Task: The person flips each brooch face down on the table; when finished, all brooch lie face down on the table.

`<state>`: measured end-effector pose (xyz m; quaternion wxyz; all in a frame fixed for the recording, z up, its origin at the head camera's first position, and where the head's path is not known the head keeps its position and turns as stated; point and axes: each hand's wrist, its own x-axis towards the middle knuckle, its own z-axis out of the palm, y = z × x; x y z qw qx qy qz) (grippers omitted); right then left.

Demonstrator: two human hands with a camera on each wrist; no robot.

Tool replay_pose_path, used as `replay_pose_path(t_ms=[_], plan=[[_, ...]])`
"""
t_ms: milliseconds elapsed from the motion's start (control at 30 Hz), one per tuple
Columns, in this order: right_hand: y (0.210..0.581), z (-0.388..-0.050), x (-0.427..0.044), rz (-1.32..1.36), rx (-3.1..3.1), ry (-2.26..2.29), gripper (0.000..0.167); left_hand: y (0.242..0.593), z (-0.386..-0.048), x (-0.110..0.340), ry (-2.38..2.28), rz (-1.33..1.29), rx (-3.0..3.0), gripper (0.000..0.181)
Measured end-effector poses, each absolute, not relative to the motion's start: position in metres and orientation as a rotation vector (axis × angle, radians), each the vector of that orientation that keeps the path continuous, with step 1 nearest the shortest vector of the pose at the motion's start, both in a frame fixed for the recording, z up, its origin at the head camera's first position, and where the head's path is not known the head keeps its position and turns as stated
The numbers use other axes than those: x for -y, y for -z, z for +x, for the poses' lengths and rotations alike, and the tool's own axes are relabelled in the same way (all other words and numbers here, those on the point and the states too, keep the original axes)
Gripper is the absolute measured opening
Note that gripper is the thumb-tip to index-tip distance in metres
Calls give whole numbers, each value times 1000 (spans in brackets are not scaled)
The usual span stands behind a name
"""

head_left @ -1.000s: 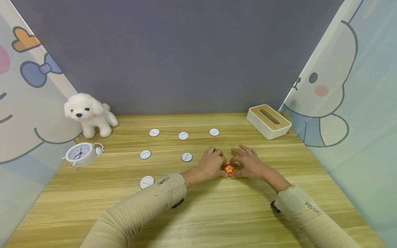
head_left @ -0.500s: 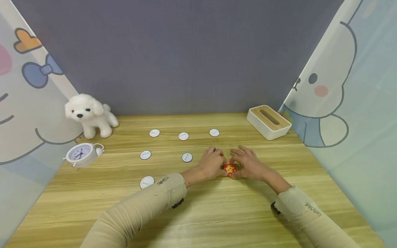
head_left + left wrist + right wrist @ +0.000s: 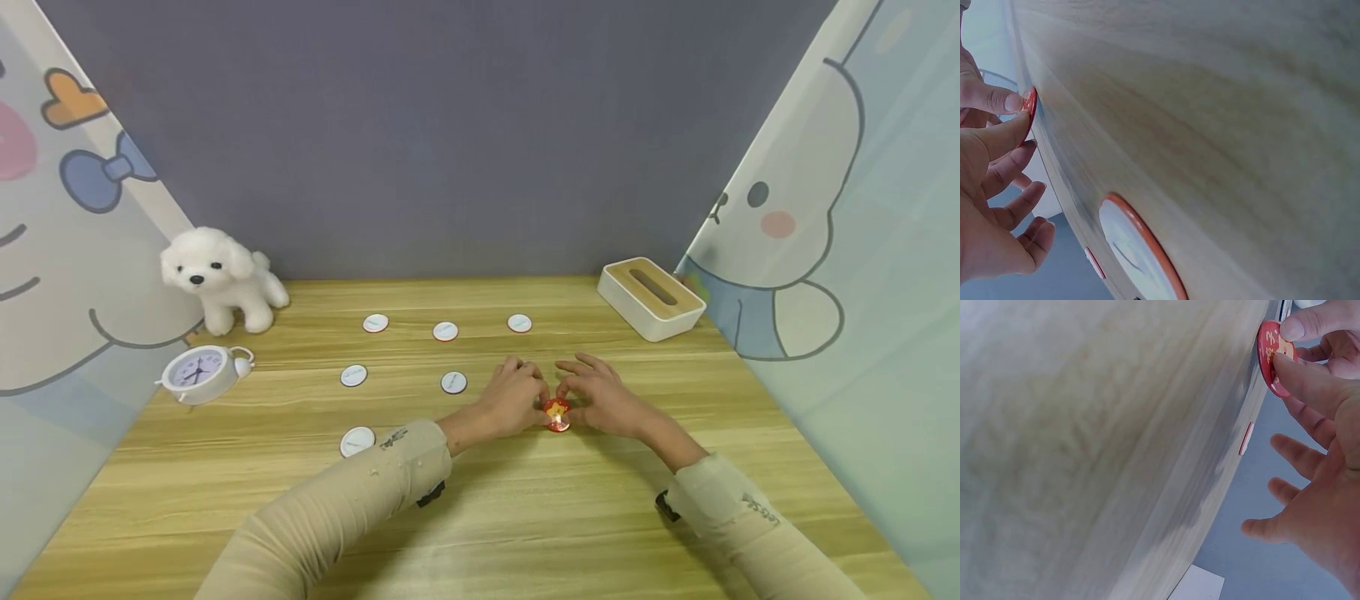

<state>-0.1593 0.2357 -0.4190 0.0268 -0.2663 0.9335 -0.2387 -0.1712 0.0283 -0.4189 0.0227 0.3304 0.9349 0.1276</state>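
Note:
Between both hands is a round red badge point(image 3: 557, 417) with a yellow star-like figure, tilted up from the table. My left hand point(image 3: 512, 397) pinches its left side with thumb and forefinger. On the opposite side, the thumb and forefinger of my right hand point(image 3: 602, 400) grip the rim. Gold markings show on the badge's red face point(image 3: 1267, 347) in the right wrist view, partly covered by thumbs. Seen from the left wrist, the badge point(image 3: 1033, 100) stands nearly edge-on. The other fingers of both hands are spread loosely away from it.
Several white-faced discs lie left and behind, including one disc point(image 3: 453, 382) near my left hand and another point(image 3: 357, 442) by the left sleeve. A tissue box point(image 3: 651, 298) stands back right. A plush dog point(image 3: 221, 279) and alarm clock point(image 3: 201, 374) stand left.
The badge has tilted between my fingers; its face now catches a bright glare at the lower part. Both hands stay in nearly the same place.

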Motion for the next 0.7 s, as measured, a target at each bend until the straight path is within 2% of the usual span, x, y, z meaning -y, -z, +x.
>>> replay_pose_path(t_ms=[700], plan=[[414, -158, -239, -800, -2800, 920, 21, 414, -171, -27, -459, 1035, -2840, 15]])
